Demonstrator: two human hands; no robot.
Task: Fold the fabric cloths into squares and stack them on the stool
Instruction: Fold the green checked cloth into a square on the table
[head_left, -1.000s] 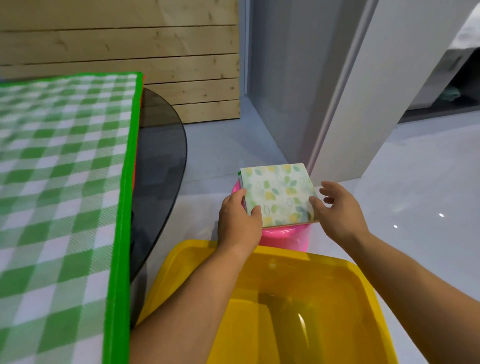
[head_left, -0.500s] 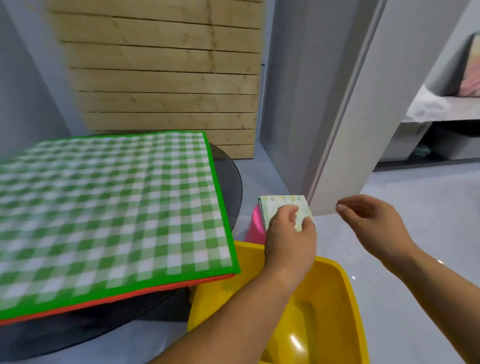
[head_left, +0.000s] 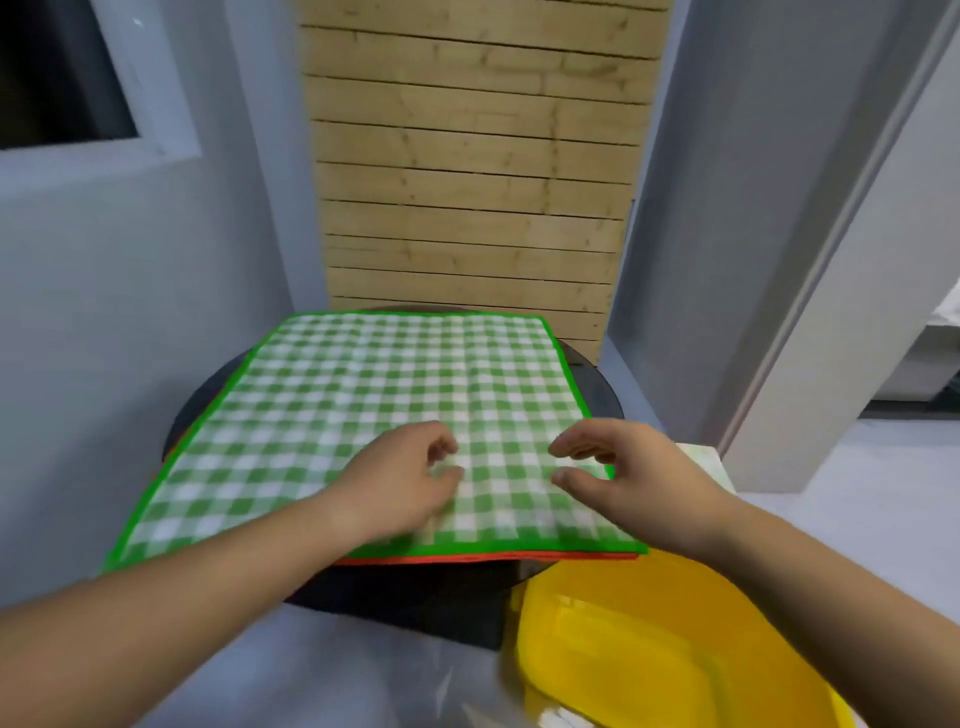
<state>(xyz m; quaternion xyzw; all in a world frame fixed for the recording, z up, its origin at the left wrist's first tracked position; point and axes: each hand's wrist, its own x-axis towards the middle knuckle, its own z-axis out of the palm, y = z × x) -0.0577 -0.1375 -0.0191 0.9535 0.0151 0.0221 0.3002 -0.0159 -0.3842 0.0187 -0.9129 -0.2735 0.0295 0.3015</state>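
Up close on the bare left forearm (head_left: 182, 597) now: uncovered the whole way from the frame edge to the wrist, broad near the lens, tapering smoothly. Over to the bare right forearm (head_left: 831, 597): same story, plain and uncovered right to the picture's edge. On to the bare left hand (head_left: 400, 478): rounded across the back, short fingers (head_left: 441, 441), all a little soft with blur. And the bare right hand (head_left: 639, 478): knuckles faintly ridged, thumb thick at the base, nails too blurred to make out.
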